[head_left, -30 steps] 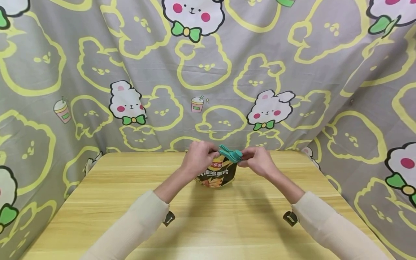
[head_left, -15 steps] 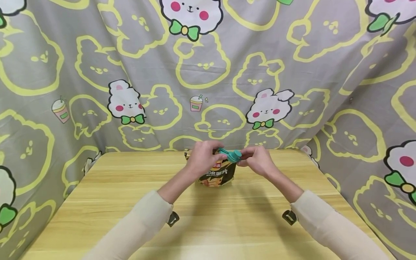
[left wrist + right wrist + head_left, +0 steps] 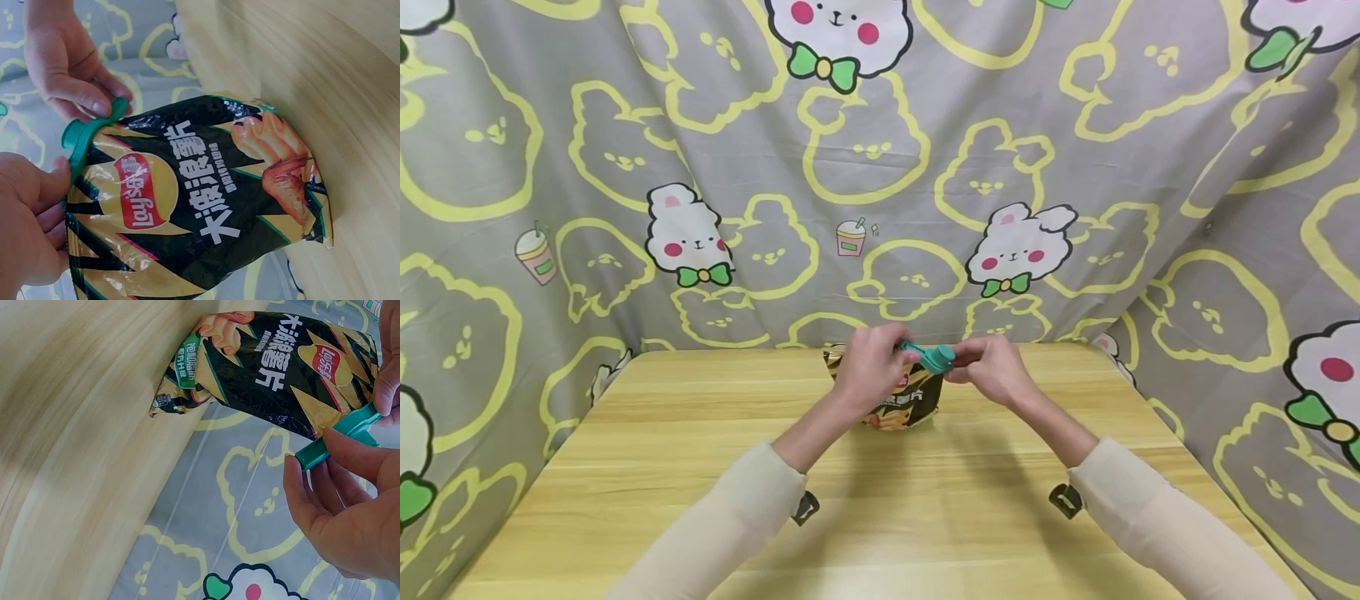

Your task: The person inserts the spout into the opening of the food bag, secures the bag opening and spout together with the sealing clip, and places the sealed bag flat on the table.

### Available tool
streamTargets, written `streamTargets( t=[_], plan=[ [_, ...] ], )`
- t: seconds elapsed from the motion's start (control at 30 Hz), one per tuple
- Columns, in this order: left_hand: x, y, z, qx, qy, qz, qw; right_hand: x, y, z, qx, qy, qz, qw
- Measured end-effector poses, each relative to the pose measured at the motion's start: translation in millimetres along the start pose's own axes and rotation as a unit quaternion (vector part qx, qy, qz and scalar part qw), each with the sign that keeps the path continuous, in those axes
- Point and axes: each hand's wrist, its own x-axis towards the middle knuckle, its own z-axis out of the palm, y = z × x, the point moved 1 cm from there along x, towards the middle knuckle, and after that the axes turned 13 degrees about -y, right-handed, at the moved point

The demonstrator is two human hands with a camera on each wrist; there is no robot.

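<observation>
A black and gold Lay's chip bag (image 3: 901, 414) stands on the table, its top edge inside a green bag clip (image 3: 936, 358) with a round spout cap. My left hand (image 3: 868, 367) is at the top of the bag and pinches the clip's left end; in the left wrist view its thumb lies against the clip (image 3: 87, 137). From the other side my right hand (image 3: 995, 368) holds the clip's right end between thumb and fingers, plain in the right wrist view. The bag's left top corner sticks out past the clip. My left hand hides part of the bag's front in the head view.
The wooden table (image 3: 662, 433) spreads around the bag toward me. Behind it and at both sides hangs a grey curtain (image 3: 880, 167) with rabbit prints. A dark band piece (image 3: 1065, 500) shows at my right cuff, with another (image 3: 806, 507) at the left.
My left hand has moved slightly right, further over the clip and the bag's front. The clip's raised upper arm now lies lower, under my left fingers. My right hand has hardly moved.
</observation>
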Motion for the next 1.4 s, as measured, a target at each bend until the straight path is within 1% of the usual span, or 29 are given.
streamTargets(
  t=[0.1, 0.37, 0.57, 0.67, 0.9, 1.03, 1.2, 1.4],
  plan=[
    [-0.5, -0.5, 2.3, 0.005, 0.006, 0.005, 1.0000, -1, -1, 0, 0.003, 0.002, 0.004, 1.000],
    [-0.4, 0.3, 3.7, -0.005, 0.011, -0.008, 0.9999, 0, -1, 2, 0.006, 0.003, -0.002, 1.000],
    [-0.7, -0.8, 4.3, -0.015, 0.013, -0.008, 0.9998, 0, -1, 3, 0.007, 0.002, -0.003, 1.000],
    [-0.9, -1.5, 4.8, -0.013, 0.016, -0.007, 0.9998, 0, -2, 5, 0.008, 0.000, -0.001, 1.000],
    [-1.2, -2.8, 5.5, 0.001, 0.012, 0.007, 0.9999, 3, -9, 9, -0.008, -0.010, -0.001, 1.000],
    [-1.8, -3.5, 4.2, 0.003, 0.013, 0.016, 0.9998, 5, -13, 14, -0.006, -0.013, 0.000, 1.000],
    [-2.1, -4.4, 2.0, -0.013, 0.010, 0.021, 0.9996, 5, -14, 16, 0.003, 0.002, 0.006, 1.000],
    [-2.1, -3.8, 0.7, -0.007, 0.000, 0.016, 0.9998, 7, -12, 17, 0.007, 0.015, 0.010, 1.000]
  ],
)
